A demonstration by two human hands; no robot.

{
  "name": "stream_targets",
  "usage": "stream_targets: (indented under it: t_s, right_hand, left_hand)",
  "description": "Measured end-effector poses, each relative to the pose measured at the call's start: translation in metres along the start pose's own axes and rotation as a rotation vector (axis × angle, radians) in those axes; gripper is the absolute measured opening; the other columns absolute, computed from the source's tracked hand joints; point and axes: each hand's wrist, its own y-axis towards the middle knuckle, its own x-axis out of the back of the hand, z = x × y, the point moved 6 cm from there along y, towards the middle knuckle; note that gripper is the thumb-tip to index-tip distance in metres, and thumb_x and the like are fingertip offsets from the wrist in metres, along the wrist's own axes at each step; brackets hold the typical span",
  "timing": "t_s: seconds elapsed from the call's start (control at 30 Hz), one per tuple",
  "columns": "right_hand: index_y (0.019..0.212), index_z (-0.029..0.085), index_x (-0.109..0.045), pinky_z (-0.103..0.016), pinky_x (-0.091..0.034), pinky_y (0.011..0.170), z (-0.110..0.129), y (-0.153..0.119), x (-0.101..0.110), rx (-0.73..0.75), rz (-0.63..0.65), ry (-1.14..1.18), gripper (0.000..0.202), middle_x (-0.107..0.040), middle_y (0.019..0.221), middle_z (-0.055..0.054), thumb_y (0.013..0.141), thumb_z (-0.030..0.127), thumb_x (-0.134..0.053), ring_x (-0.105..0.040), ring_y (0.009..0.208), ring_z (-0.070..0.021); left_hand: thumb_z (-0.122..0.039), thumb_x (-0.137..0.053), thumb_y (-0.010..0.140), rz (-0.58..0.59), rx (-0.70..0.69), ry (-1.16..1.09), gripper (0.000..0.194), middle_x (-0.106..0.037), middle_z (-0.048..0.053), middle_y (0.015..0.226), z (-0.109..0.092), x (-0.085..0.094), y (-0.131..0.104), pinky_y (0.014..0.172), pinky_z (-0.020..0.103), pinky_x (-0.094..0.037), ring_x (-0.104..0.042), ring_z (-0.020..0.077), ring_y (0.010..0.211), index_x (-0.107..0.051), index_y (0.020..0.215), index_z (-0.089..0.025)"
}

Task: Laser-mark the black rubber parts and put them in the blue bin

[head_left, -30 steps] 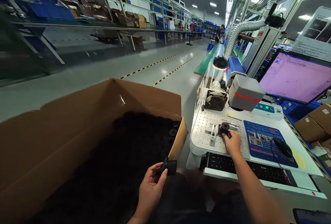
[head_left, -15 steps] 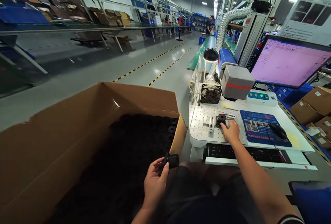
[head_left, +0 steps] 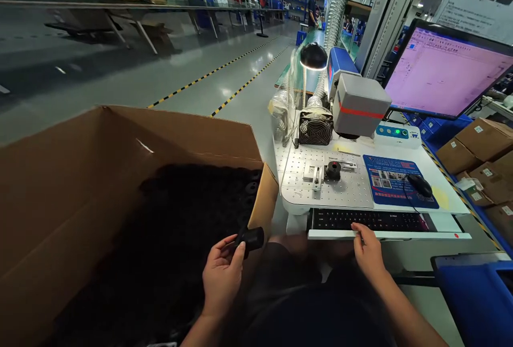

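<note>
My left hand (head_left: 222, 278) pinches a black flanged cylindrical part (head_left: 253, 238) between thumb and fingers, above the near right side of the cardboard box. My right hand (head_left: 367, 251) holds nothing; its fingers are apart, with a fingertip at the front edge of the black keyboard (head_left: 366, 221). A similar black part (head_left: 333, 171) sits on the perforated metal plate (head_left: 296, 180), against a small metal fixture (head_left: 317, 177). Above and behind it is a grey box-shaped machine head (head_left: 358, 105) with a red stripe.
Left of me stands a large cardboard box (head_left: 76, 176) holding many black parts in shadow. A mouse (head_left: 419, 185) lies on a blue mat (head_left: 390, 168) below the monitor (head_left: 449, 71). A small fan (head_left: 316, 129) and lamp (head_left: 313, 57) stand behind the plate. Another person (head_left: 312, 11) is far off.
My right hand has left the black part on the fixture and come back toward me to the keyboard. My left hand still holds its part. The view has shifted down and right.
</note>
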Motion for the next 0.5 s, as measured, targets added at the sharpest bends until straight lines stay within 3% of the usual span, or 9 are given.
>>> stream_targets:
  t_s: [0.3, 0.5]
  right_hand:
    - [0.121, 0.020, -0.068, -0.051, -0.056, 0.095, 0.001, 0.008, -0.013, 0.053, 0.059, -0.067, 0.037, -0.074, 0.116, -0.012, 0.095, 0.022, -0.042, -0.070, 0.106, -0.0269]
    - [0.119, 0.021, -0.067, -0.048, -0.054, 0.096, 0.008, 0.030, 0.000, 0.040, -0.009, -0.036, 0.031, -0.073, 0.114, -0.011, 0.098, 0.031, -0.047, -0.069, 0.106, -0.0265]
  left_hand:
    - [-0.053, -0.080, 0.070, 0.006, 0.032, -0.037, 0.057, -0.069, 0.005, 0.092, 0.001, -0.001, -0.001, 0.055, 0.025, -0.047, -0.060, 0.0146, 0.065, -0.060, 0.111, -0.019]
    - [-0.057, -0.079, 0.070, -0.007, 0.000, 0.016, 0.060, -0.070, 0.006, 0.090, 0.001, 0.001, 0.000, 0.053, 0.025, -0.048, -0.060, 0.0144, 0.062, -0.061, 0.111, -0.017]
